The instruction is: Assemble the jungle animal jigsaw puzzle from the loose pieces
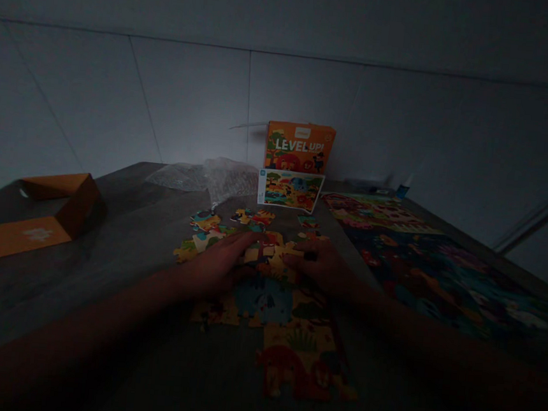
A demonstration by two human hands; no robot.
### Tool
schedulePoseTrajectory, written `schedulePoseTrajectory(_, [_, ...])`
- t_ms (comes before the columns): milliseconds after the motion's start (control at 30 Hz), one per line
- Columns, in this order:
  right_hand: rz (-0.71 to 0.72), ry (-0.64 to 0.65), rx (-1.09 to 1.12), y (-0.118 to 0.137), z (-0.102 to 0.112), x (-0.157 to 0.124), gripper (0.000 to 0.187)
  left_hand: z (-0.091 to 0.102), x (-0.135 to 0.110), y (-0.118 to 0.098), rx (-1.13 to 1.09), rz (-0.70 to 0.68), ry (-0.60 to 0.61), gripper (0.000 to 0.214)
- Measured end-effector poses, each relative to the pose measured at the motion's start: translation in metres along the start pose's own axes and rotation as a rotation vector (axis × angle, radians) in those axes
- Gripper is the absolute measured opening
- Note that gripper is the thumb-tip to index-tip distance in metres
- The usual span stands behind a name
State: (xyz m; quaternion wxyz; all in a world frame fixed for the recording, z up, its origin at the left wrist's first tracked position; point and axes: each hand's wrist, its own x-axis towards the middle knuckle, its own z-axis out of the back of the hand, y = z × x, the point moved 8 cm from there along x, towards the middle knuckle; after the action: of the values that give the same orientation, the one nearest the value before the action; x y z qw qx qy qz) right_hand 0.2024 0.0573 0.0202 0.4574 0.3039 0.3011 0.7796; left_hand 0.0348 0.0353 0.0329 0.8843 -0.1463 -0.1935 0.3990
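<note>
A partly joined jigsaw puzzle (265, 301) with a blue elephant and a red lion lies on the grey table in front of me. Over its upper left part rests my left hand (223, 262), index finger and thumb spread apart above the pieces. My right hand (323, 267) comes in from the other side, its fingers bent together at the edge of a yellow puzzle piece (278, 252). Loose puzzle pieces (205, 219) lie just beyond both hands. Dim light blurs the fingertips, and the hands cover some pieces.
An orange "LEVEL UP!" box (301, 147) stands at the back, with a picture card (290, 191) leaning on it. Beside it lies a clear plastic bag (231, 177). An orange box part (57, 212) sits at left. Other colourful puzzles (440, 277) cover the right side.
</note>
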Motion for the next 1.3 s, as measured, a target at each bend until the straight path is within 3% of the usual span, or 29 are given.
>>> schedulePoseTrajectory(200, [0.036, 0.003, 0.033, 0.006, 0.0, 0.0, 0.029, -0.001, 0.001, 0.001, 0.012, 0.0, -0.034, 0.045])
schedulePoseTrajectory(300, [0.031, 0.009, 0.018, 0.003, -0.001, 0.0, 0.031, 0.007, 0.002, 0.008, 0.022, 0.045, -0.14, 0.035])
schedulePoseTrajectory(433, [0.032, -0.008, -0.027, 0.0, 0.0, 0.002, 0.03, 0.033, -0.002, 0.044, 0.069, 0.284, -0.399, 0.03])
schedulePoseTrajectory(500, [0.039, -0.001, -0.042, 0.001, 0.0, 0.002, 0.029, 0.042, -0.005, 0.066, 0.125, 0.397, -0.457, 0.031])
schedulePoseTrajectory(600, [0.042, -0.005, -0.054, 0.002, 0.001, 0.002, 0.028, 0.043, -0.007, 0.092, 0.248, 0.514, -0.417, 0.034])
schedulePoseTrajectory(700, [0.028, 0.004, -0.045, 0.002, 0.0, 0.002, 0.029, 0.042, -0.007, 0.102, 0.318, 0.541, -0.406, 0.039])
schedulePoseTrajectory(800, [0.029, 0.016, -0.043, 0.003, -0.001, 0.0, 0.028, 0.044, -0.006, 0.085, 0.4, 0.471, -0.445, 0.036])
schedulePoseTrajectory(867, [0.023, 0.007, -0.034, 0.004, -0.001, 0.0, 0.027, 0.042, -0.001, 0.06, 0.395, 0.328, -0.437, 0.028])
schedulePoseTrajectory(1033, [0.023, -0.001, 0.011, 0.006, -0.001, 0.0, 0.026, 0.01, 0.006, -0.003, 0.185, -0.066, -0.204, 0.024])
schedulePoseTrajectory(1133, [0.065, -0.037, -0.048, 0.011, 0.001, -0.001, 0.027, -0.005, 0.004, -0.016, 0.118, -0.132, -0.108, 0.018])
schedulePoseTrajectory(1300, [0.097, -0.021, -0.072, 0.013, -0.003, -0.001, 0.031, -0.008, 0.005, -0.017, 0.11, -0.126, -0.143, 0.021])
